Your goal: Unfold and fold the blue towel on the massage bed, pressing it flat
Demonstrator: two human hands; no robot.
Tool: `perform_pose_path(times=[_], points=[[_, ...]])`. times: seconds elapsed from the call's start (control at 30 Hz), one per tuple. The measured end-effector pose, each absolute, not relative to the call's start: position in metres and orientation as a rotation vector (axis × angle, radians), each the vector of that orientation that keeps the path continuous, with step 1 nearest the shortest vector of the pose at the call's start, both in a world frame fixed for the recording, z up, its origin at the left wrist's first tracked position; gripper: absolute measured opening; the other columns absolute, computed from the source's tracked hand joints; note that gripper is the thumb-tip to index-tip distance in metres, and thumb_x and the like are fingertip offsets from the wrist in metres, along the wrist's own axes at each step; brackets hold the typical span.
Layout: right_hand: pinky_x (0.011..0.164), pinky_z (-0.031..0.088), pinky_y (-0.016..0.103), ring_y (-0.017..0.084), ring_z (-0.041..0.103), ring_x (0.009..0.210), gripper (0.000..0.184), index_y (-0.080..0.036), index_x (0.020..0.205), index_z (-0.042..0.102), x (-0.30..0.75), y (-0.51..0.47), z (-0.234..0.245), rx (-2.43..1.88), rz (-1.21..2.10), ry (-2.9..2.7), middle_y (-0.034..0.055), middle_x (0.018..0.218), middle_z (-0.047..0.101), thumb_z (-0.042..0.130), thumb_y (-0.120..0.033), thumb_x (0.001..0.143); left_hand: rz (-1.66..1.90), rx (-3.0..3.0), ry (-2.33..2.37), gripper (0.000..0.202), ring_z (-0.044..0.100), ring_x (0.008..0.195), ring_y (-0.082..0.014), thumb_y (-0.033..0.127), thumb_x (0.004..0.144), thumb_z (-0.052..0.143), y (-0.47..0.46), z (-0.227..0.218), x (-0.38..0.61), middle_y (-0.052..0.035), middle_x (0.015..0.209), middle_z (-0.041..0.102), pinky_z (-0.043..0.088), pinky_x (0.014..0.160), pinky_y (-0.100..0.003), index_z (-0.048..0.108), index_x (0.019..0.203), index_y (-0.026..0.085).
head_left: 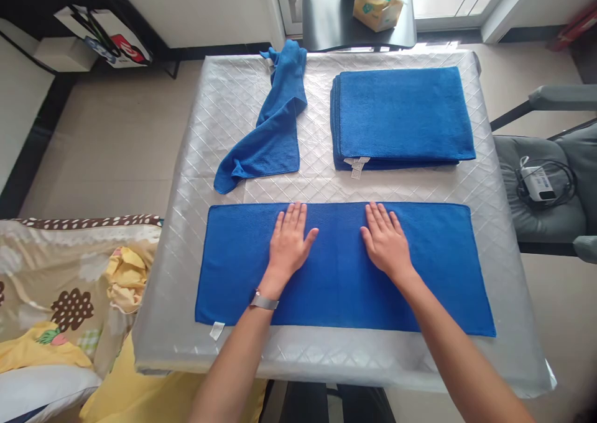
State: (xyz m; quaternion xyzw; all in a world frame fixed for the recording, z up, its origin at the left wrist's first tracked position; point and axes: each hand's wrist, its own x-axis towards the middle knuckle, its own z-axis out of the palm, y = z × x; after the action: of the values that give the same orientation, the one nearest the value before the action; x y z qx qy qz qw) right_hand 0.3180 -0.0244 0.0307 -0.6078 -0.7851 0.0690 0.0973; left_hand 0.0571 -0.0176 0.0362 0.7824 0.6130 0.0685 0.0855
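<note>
A blue towel lies spread flat across the near part of the table, its long side running left to right and a white tag at its lower left corner. My left hand rests palm down on it, left of the middle, fingers stretched toward the far edge. Right of the middle, my right hand is also flat on the cloth with its fingers out. Beyond it on the right sits a stack of folded blue towels with white tags showing. A crumpled blue towel lies at the far left.
A silver quilted cover drapes the table. Behind it stands a black chair bearing a yellow tissue pack. To the right, a grey armchair holds a white device with a coiled cable. Patterned bedding lies at the left.
</note>
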Motion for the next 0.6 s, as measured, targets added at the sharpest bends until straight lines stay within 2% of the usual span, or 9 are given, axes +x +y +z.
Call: perform_pose_path(times=[0.17,0.37,0.47,0.6], points=[[0.126,0.023,0.051,0.027,0.027,0.155,0.063,-0.013,0.164,0.022,0.399,-0.022,0.028,-2.001,0.109,-2.244,0.0148,0.165,0.035,0.031,-0.037,0.107,0.147,2.283,1.892,0.074,0.021,0.158,-0.0258,0.059,0.104,0.015,-0.019,0.035,-0.022,-0.0119,0.169,0.026,0.016,0.129,-0.049,0.028,0.162,0.014],[0.125,0.025,0.053,0.032,0.024,0.156,0.065,-0.002,0.16,0.027,0.484,-0.02,0.025,-2.223,0.126,-2.081,0.0224,0.165,0.031,0.026,-0.038,0.107,0.197,2.044,2.152,0.08,0.017,0.158,-0.0309,0.06,0.103,0.011,-0.01,0.028,-0.117,-0.0192,0.169,0.022,0.016,0.128,-0.054,0.027,0.161,0.006],[0.125,0.026,0.052,0.034,0.025,0.155,0.066,0.002,0.159,0.029,0.499,-0.02,0.026,-2.242,0.155,-2.054,0.0258,0.164,0.031,0.024,-0.038,0.107,0.204,2.015,2.168,0.081,0.018,0.158,-0.0319,0.059,0.103,0.012,-0.006,0.032,-0.134,-0.0213,0.169,0.022,0.016,0.128,-0.054,0.027,0.16,0.003],[0.124,0.025,0.058,0.034,0.025,0.155,0.064,-0.002,0.16,0.03,0.48,-0.026,0.035,-2.18,0.006,-2.026,0.0252,0.163,0.033,0.027,-0.037,0.106,0.309,2.059,2.24,0.083,0.018,0.158,-0.0334,0.06,0.103,0.015,-0.01,0.049,-0.109,-0.0247,0.167,0.023,0.013,0.128,-0.055,0.027,0.159,0.0]])
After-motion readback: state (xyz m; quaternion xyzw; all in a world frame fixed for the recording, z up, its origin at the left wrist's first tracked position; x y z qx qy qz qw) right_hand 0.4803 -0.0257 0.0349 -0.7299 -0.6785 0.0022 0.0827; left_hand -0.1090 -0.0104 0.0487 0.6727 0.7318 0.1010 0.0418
